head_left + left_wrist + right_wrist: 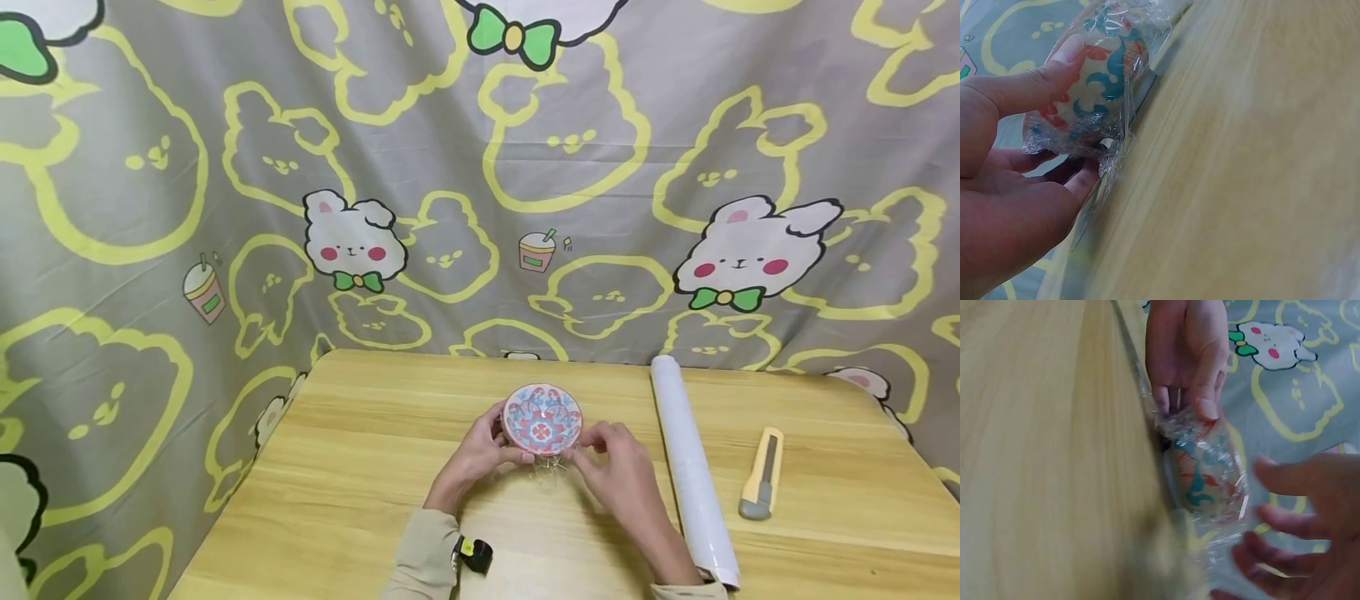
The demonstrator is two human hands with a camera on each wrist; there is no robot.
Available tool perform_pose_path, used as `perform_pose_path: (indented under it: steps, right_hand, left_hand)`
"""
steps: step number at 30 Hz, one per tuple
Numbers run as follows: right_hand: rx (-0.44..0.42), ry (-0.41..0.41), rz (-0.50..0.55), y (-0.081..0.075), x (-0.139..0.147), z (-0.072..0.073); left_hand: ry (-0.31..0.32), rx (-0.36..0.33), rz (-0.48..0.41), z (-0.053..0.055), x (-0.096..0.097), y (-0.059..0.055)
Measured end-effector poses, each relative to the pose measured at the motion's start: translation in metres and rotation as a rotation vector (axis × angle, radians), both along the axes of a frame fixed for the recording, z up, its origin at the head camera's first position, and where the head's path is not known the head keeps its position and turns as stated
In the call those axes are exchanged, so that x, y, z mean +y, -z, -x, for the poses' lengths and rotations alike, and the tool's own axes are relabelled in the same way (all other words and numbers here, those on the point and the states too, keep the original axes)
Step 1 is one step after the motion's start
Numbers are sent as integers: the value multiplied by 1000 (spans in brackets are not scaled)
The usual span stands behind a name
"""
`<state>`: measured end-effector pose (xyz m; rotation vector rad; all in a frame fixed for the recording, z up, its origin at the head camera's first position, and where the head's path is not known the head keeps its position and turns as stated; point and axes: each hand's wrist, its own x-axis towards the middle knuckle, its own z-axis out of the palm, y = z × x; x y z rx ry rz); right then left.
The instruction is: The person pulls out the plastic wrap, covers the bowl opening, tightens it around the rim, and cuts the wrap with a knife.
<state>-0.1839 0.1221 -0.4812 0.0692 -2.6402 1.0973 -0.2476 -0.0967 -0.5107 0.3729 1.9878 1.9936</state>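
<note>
A small bowl (542,417) with a red, blue and white pattern sits in my left hand (476,454), just above the wooden table. The left thumb lies along its outer wall and the other fingers support it underneath, as the left wrist view shows. Clear plastic film (1125,119) covers the bowl's outside, crumpled around the base, with loose ends hanging below. My right hand (622,475) is at the bowl's right side. In the right wrist view its fingers (1291,522) are spread and loosely bent, beside the film and apart from the bowl.
A long roll of plastic film (693,467) lies lengthwise on the table (360,467), right of my right forearm. Further right rests a yellow and grey utility knife (762,475). A patterned curtain (450,167) hangs behind the table and along its left side.
</note>
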Motion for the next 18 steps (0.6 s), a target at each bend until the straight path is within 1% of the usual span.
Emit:
perform_pose_path:
  steps: [2, 4, 7, 13, 15, 18]
  right_hand:
    - [-5, -36, -78, -1, -1, -3]
    - [-7, -55, -125, -1, -3, -4]
    - [-11, -50, -151, -1, -6, -4]
    - [-42, -60, -184, -11, -6, -8]
    - [-33, -71, -191, -11, -6, -8]
    - [-21, -75, -194, -5, -7, -7]
  left_hand:
    - [-5, -2, 1, 0, 1, 0]
    - [-9, 0, -2, 1, 2, 1]
    - [-17, 2, -11, 1, 4, 2]
    - [-29, 8, -23, 1, 6, 4]
    - [-34, 7, -22, 0, 6, 3]
    - [-41, 9, -8, 0, 5, 3]
